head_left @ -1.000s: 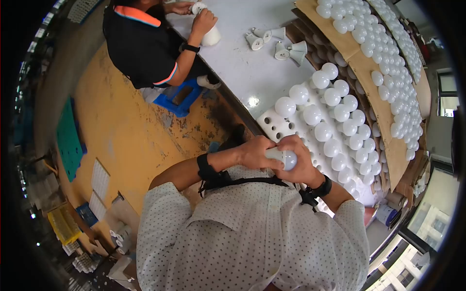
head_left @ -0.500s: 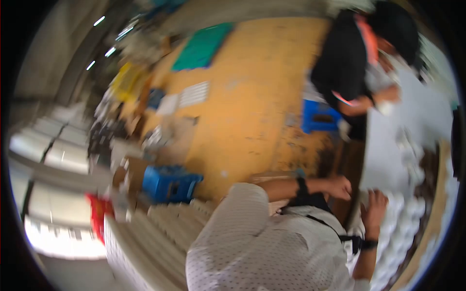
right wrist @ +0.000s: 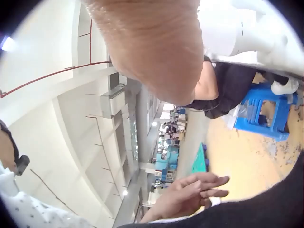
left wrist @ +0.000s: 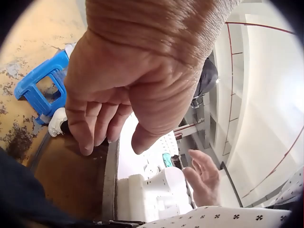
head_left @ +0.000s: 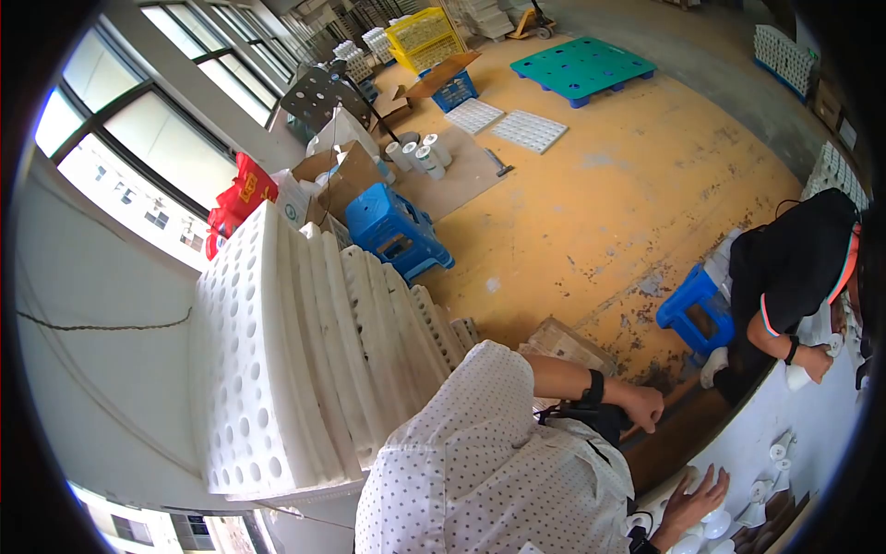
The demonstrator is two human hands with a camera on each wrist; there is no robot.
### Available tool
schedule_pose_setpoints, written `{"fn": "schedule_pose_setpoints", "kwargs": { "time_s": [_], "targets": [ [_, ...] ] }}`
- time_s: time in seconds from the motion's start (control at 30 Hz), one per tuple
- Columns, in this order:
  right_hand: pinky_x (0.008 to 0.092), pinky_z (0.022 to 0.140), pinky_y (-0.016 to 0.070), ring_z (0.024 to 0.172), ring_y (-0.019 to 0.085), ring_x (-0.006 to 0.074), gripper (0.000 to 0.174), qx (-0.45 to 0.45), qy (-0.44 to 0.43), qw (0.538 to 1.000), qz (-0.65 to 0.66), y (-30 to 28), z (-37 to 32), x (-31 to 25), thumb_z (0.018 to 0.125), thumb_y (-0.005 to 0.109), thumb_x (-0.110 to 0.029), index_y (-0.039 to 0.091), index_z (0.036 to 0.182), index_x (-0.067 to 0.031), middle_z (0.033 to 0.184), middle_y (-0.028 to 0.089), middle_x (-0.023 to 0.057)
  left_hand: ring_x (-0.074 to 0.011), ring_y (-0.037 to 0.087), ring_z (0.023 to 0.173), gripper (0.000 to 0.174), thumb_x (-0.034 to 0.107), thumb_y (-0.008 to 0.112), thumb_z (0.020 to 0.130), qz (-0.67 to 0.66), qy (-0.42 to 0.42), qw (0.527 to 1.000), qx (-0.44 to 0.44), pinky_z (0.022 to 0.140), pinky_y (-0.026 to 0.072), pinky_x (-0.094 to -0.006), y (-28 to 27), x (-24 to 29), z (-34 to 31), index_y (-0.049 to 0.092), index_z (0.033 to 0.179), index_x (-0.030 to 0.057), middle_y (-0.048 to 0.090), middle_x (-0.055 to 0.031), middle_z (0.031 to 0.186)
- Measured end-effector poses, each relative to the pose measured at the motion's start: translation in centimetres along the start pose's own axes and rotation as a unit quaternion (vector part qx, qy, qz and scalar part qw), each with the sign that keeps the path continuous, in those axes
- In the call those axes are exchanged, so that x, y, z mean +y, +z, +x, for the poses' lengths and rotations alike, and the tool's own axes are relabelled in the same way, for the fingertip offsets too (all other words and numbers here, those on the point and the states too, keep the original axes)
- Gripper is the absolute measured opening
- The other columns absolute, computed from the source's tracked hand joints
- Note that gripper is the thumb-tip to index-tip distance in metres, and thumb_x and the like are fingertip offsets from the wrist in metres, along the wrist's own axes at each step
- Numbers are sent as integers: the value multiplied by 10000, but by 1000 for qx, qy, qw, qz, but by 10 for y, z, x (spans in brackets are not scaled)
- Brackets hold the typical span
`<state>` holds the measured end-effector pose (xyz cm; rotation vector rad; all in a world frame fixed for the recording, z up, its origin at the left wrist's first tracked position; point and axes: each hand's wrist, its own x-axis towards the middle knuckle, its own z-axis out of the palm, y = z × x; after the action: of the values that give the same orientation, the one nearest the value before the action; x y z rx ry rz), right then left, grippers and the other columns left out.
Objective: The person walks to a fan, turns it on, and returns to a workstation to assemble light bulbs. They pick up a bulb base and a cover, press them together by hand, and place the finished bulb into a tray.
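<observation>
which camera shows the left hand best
The left wrist view: the left hand is large and close there, palm side and fingers in plain sight, with nothing seen in its grip. The head view shows it only small; the right wrist view shows it farther off, low in the picture.

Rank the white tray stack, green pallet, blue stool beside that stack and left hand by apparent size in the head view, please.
1. White tray stack
2. Green pallet and blue stool: too alike to rank
3. Left hand
</observation>
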<state>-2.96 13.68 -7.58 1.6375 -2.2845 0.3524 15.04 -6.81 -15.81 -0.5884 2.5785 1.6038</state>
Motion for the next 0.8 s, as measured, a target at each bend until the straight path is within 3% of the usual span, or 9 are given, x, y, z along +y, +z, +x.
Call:
{"fn": "schedule_pose_setpoints", "kwargs": {
  "time_s": [0.03, 0.07, 0.13, 0.17, 0.3, 0.47, 0.63, 0.77, 0.8],
  "targets": [
    [466, 957, 304, 1131, 402, 357, 453, 7, -27, 996, 84, -3, 0, -4, 743, 638, -146, 491, 1161, -51, 1199, 445, 156, -214, 592, 528, 254, 270, 650, 663, 24, 25, 999, 15, 524, 450, -342, 4, -5, 1, 638, 647, 17, 598, -101, 568],
    [468, 942, 322, 1123, 410, 363, 414, 12, -52, 984, 168, -7, -2, -9, 751, 628, -114, 499, 1137, -38, 1188, 450, 161, -214, 592, 528, 254, 270, 650, 663, 23, 26, 999, 13, 524, 450, -342, 6, -7, -1, 638, 647, 17, 598, -101, 568],
    [467, 932, 333, 1115, 416, 368, 390, -4, -72, 977, 199, -14, -3, -17, 752, 620, -88, 503, 1119, -27, 1175, 456, 164, -269, 607, 670, 261, 266, 667, 645, 0, -28, 1000, 0, 578, 446, -388, 6, -12, -8, 640, 724, 18, 615, -148, 676],
    [466, 922, 344, 1106, 421, 372, 366, -21, -94, 969, 229, -18, -2, -22, 753, 613, -61, 506, 1100, -16, 1163, 461, 168, -269, 607, 670, 261, 266, 667, 645, 2, -25, 1000, -4, 578, 446, -388, 3, -17, -10, 640, 724, 18, 615, -148, 676],
    [437, 912, 360, 1062, 454, 359, 374, -72, -43, 953, 292, -43, -4, -31, 710, 619, -15, 521, 1071, -9, 1117, 491, 169, -280, 604, 646, 297, 324, 637, 653, 64, -30, 997, -23, 586, 453, -391, -9, -26, -15, 649, 741, 40, 619, -153, 691],
    [408, 774, 431, 889, 526, 371, 367, -115, 40, 934, 336, -70, -13, -34, 660, 644, -6, 549, 1014, 7, 955, 543, 190, -227, 613, 614, 276, 302, 648, 680, 46, -97, 992, -61, 572, 474, -353, -41, -21, -16, 658, 761, 38, 628, -125, 676],
    [395, 770, 434, 855, 548, 368, 293, -121, 86, 925, 350, -75, 2, -44, 660, 599, 27, 544, 948, 25, 897, 576, 195, -146, 590, 593, 288, 270, 667, 728, -86, -165, 980, -67, 516, 486, -276, -84, -27, 7, 643, 862, 16, 633, -64, 713],
    [380, 739, 444, 811, 561, 341, 305, -105, 81, 926, 353, -64, 44, -60, 664, 604, -18, 548, 961, 23, 856, 573, 186, -149, 580, 534, 254, 276, 658, 726, -102, -125, 986, -48, 514, 496, -283, -125, -51, 47, 653, 778, 27, 627, -60, 664],
    [342, 743, 457, 799, 569, 303, 298, -126, 87, 920, 362, -54, 53, -58, 749, 603, -81, 562, 1036, -15, 905, 591, 164, -151, 585, 578, 259, 271, 656, 733, -121, -111, 985, -52, 527, 488, -285, -141, -54, 55, 648, 799, 20, 632, -61, 688]
  ]
}}
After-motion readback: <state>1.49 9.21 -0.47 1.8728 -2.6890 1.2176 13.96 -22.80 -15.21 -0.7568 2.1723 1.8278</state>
